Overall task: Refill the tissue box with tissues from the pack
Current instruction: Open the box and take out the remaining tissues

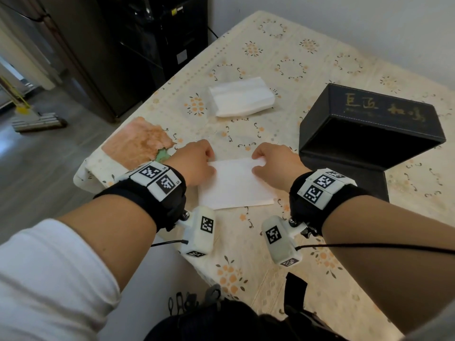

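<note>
Between both hands' grip lies the tissue stack.

A cream floral-patterned tablecloth is spread beneath a plain white wall; left of it, grey wood-look flooring and a tall black cabinet are seen.

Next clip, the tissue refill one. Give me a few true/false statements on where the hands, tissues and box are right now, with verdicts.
1. Both hands, left hand and right hand, grip the near tissue sheet. True.
2. The black tissue box lies left of the hands. False: it lies to their right.
3. A tissue stack lies on the table beyond the hands. True.
4. The tissue stack is inside the box. False: it lies on the tablecloth, apart from it.
</note>
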The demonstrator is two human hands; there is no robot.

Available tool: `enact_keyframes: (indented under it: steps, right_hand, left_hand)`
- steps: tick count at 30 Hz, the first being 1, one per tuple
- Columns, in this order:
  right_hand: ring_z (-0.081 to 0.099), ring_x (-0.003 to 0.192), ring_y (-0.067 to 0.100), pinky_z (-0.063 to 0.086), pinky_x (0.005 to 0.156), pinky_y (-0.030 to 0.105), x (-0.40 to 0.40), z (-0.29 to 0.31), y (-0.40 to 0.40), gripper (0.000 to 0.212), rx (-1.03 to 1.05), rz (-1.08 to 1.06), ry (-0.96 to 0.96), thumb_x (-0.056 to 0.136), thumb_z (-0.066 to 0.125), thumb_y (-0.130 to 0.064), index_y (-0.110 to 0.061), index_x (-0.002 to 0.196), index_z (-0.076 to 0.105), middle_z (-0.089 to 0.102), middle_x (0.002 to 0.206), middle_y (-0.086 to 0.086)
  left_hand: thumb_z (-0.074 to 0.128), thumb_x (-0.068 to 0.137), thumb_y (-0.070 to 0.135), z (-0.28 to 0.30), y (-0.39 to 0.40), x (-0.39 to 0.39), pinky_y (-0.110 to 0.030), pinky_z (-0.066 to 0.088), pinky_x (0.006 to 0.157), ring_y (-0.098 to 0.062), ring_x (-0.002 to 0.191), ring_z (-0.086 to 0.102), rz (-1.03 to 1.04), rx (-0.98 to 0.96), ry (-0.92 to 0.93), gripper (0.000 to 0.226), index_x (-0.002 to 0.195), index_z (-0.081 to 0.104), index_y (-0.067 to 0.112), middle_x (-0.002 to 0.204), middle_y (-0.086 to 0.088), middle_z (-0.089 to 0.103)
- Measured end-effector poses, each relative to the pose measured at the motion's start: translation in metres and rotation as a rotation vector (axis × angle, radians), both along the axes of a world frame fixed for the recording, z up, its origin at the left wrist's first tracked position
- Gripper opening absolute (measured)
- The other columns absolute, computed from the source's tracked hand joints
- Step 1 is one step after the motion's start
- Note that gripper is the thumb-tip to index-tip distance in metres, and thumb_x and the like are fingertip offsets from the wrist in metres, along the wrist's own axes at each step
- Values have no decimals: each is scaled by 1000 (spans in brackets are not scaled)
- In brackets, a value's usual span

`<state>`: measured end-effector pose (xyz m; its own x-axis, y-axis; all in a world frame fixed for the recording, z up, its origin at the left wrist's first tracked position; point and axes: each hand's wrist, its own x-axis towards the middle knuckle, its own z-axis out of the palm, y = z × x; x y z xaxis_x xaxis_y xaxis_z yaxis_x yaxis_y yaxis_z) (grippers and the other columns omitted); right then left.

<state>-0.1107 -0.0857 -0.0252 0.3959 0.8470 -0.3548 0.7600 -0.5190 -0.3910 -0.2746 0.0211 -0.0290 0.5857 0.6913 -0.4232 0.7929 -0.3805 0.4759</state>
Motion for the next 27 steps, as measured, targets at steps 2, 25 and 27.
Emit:
enact_keyframes:
  steps: [2, 25, 27]
  right_hand:
    - [48, 116, 23, 38, 100, 45, 1, -1, -1, 43, 24, -8, 29, 82, 58, -22, -28, 123, 49, 58, 123, -3]
    - [62, 94, 32, 47, 72, 31, 34, 7, -37, 22, -116, -268, 117, 85, 45, -11, -2, 98, 61, 65, 97, 15]
    - [62, 59, 30, 51, 55, 36, 34, 14, -45, 19, -256, -352, 287, 84, 42, -8, -1, 78, 58, 64, 70, 16]
  left_hand:
    - [59, 84, 21, -3, -1, -1, -40, 46, 93, -26, 109, 53, -9, -14, 6, 37, 119, 49, 21, 120, -5, 54]
    - [49, 88, 33, 3, -25, 24, -32, 42, 79, -26, 100, 51, -141, 1, 254, 39, 123, 52, 15, 115, -7, 55]
    - [49, 88, 38, 5, -28, 26, -40, 43, 92, -32, 115, 45, -147, 75, 281, 43, 127, 50, 20, 123, -9, 49]
